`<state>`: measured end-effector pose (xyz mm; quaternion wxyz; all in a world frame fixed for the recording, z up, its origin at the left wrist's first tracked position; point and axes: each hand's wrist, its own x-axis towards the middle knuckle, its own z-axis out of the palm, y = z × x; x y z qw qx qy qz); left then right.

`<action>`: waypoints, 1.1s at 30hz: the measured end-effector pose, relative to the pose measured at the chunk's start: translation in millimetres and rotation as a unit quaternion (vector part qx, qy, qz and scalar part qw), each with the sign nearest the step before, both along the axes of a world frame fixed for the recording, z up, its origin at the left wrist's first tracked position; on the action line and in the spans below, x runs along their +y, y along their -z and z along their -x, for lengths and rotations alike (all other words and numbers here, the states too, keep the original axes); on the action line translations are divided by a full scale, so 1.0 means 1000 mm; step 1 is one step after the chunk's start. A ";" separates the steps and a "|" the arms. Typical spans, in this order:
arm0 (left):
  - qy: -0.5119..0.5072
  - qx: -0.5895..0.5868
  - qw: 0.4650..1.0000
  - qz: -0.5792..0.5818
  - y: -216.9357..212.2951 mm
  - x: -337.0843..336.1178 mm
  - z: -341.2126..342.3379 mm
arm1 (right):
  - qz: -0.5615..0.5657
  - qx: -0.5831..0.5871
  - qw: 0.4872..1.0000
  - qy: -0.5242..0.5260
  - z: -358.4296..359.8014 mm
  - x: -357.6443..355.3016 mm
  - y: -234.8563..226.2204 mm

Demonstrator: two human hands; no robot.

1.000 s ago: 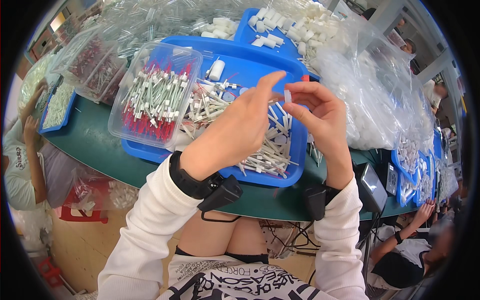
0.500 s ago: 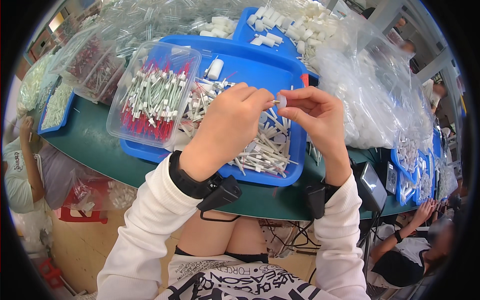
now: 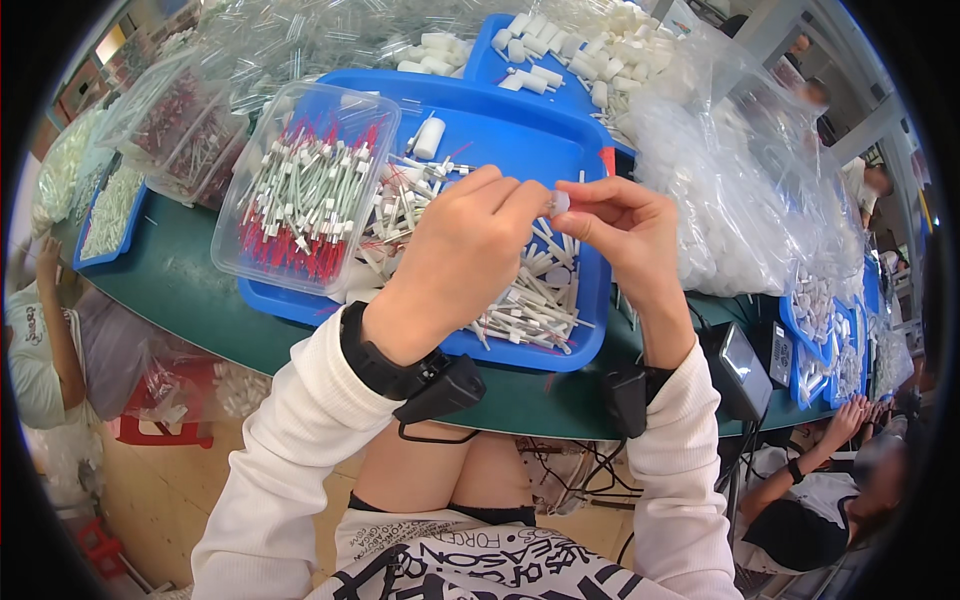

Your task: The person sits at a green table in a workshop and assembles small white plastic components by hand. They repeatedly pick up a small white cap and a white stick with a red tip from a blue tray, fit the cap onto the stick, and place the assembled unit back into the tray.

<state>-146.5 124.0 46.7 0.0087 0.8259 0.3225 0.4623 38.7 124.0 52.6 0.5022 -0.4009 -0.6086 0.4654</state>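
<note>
Over the large blue tray (image 3: 480,108), both hands meet at the fingertips. My right hand (image 3: 625,225) pinches a small whitish cap (image 3: 560,203) between thumb and forefinger. My left hand (image 3: 455,255) is closed with its back up, its fingertips against the cap's left side; the thin piece in its pinch is hidden by the fingers. Below them, white thin tubes (image 3: 530,315) lie heaped in the tray. A clear plastic box (image 3: 228,262) rests on the tray's left part, filled with pale sticks with red wires (image 3: 305,200). Near it lies a white cylinder (image 3: 429,138).
Another blue tray (image 3: 490,65) at the back holds white cylinders. A bulging clear bag (image 3: 710,220) of white parts stands at the right. Near the edge is a dark device with a screen (image 3: 740,365). Other people sit at both sides; one person's hand (image 3: 850,420) shows at right.
My hands have come slightly closer together. The metal tip that showed between the left fingers and the cap is now covered. My right hand has shifted a little to the left.
</note>
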 end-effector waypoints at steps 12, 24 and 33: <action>-0.058 0.109 0.986 0.108 -0.004 0.015 0.019 | -0.075 -0.450 0.889 0.040 -0.087 -0.015 -0.044; -0.062 0.235 0.966 0.082 -0.002 0.015 0.031 | -0.195 -0.398 0.896 0.037 0.002 -0.002 -0.016; -0.017 0.087 0.978 0.189 -0.005 0.021 0.029 | -0.174 -0.440 0.881 -0.013 0.017 0.003 0.004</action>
